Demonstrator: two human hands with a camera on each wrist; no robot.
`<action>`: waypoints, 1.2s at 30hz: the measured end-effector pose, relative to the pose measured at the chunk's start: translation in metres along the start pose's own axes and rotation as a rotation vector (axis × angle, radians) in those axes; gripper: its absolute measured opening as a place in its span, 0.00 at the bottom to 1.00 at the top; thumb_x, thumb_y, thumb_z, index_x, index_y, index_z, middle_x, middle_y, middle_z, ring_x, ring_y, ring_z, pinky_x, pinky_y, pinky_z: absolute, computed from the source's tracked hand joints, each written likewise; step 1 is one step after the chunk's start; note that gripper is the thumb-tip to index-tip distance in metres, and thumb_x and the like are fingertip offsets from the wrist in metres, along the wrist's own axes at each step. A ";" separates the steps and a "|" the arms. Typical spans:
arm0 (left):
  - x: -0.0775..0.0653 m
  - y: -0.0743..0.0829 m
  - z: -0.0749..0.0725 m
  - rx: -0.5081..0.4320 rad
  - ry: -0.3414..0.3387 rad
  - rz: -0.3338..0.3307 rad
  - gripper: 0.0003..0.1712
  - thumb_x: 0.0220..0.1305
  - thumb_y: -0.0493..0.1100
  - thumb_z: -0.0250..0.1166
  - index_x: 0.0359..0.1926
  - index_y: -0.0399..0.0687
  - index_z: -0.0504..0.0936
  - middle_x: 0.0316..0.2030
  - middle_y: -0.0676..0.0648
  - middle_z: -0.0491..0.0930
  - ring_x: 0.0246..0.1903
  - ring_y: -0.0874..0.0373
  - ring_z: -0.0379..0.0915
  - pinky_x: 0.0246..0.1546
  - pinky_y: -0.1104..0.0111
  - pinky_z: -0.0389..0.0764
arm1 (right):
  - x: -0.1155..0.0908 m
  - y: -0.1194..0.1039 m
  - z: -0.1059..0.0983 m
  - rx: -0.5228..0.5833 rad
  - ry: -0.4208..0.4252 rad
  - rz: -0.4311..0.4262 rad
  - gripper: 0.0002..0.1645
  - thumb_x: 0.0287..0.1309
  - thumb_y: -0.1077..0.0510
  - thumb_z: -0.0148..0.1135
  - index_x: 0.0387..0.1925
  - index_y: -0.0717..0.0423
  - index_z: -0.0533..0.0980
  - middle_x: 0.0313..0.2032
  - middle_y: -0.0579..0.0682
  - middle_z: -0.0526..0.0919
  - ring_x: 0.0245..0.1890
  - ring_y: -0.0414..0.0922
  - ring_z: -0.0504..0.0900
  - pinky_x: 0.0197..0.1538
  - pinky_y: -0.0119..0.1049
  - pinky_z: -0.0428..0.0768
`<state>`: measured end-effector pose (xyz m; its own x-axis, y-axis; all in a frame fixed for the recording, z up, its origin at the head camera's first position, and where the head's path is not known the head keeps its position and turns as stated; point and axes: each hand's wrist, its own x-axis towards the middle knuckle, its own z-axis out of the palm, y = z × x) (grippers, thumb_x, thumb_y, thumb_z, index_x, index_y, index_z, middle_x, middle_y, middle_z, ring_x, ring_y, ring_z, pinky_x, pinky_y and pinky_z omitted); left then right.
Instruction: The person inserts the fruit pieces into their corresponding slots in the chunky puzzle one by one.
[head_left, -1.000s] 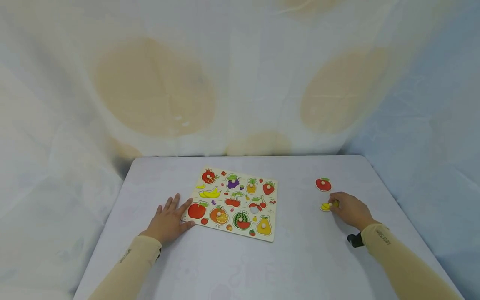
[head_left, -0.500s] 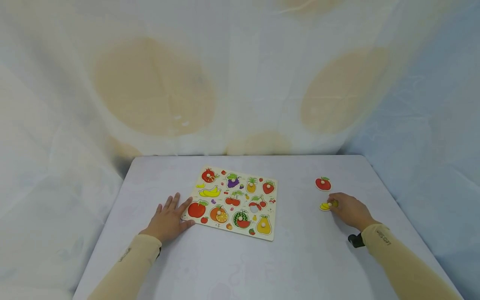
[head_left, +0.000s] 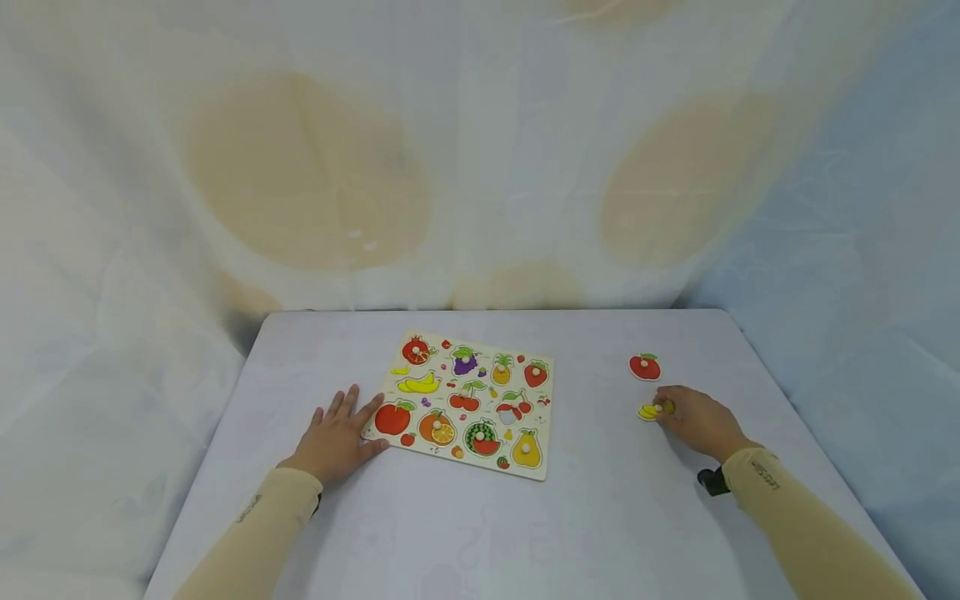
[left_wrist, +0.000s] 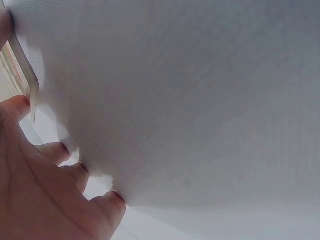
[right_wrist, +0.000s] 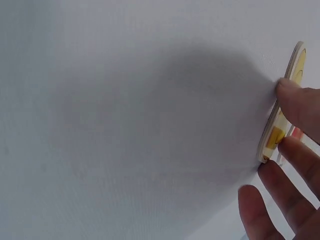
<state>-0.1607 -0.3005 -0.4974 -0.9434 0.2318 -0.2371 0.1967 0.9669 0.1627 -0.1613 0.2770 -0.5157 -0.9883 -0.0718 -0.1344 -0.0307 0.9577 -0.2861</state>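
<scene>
A wooden fruit puzzle board (head_left: pixel 480 461) lies at a slant left of the table's middle. My left hand (head_left: pixel 332 446) rests beside its left edge, fingers spread, with thumb and index finger against the near-left corner. In the left wrist view, the other fingertips press on the tabletop by the board's edge (left_wrist: pixel 27 72). On the right, my right hand (head_left: pixel 699 421) pinches a banana puzzle piece (head_left: pixel 646 412), partly hidden by the fingers. The right wrist view shows the thumb on one edge of the banana piece (right_wrist: pixel 276 135) and fingertips on the other.
A red apple puzzle piece (head_left: pixel 645 367) with a knob lies just beyond the right hand. Several knobbed fruit pieces sit in the board; its printed bananas (head_left: pixel 420 384) and large apple (head_left: pixel 392 419) show no knob. A pale curtain (head_left: pixel 480 208) hangs behind the table.
</scene>
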 end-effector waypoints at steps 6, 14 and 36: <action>-0.005 -0.002 0.004 0.001 0.006 0.017 0.47 0.63 0.63 0.65 0.77 0.55 0.59 0.75 0.31 0.47 0.73 0.30 0.40 0.67 0.34 0.45 | -0.003 0.001 0.005 -0.047 -0.027 -0.028 0.18 0.55 0.56 0.74 0.48 0.53 0.81 0.52 0.58 0.82 0.50 0.57 0.79 0.53 0.58 0.79; -0.002 0.000 0.001 -0.007 -0.007 0.008 0.47 0.64 0.64 0.64 0.78 0.57 0.57 0.76 0.32 0.45 0.74 0.32 0.37 0.68 0.35 0.43 | -0.001 0.010 0.004 -0.134 0.037 -0.125 0.17 0.54 0.55 0.76 0.45 0.48 0.80 0.48 0.55 0.84 0.42 0.52 0.81 0.48 0.53 0.83; -0.002 0.001 -0.002 0.011 0.019 0.021 0.47 0.64 0.63 0.65 0.77 0.55 0.59 0.75 0.31 0.47 0.73 0.30 0.40 0.68 0.35 0.45 | 0.001 -0.017 0.012 -0.045 0.080 0.126 0.31 0.51 0.40 0.73 0.47 0.59 0.79 0.37 0.55 0.82 0.32 0.51 0.78 0.31 0.47 0.82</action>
<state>-0.1592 -0.3004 -0.4949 -0.9438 0.2504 -0.2156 0.2196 0.9628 0.1572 -0.1597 0.2579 -0.5223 -0.9934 0.0705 -0.0904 0.0896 0.9693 -0.2288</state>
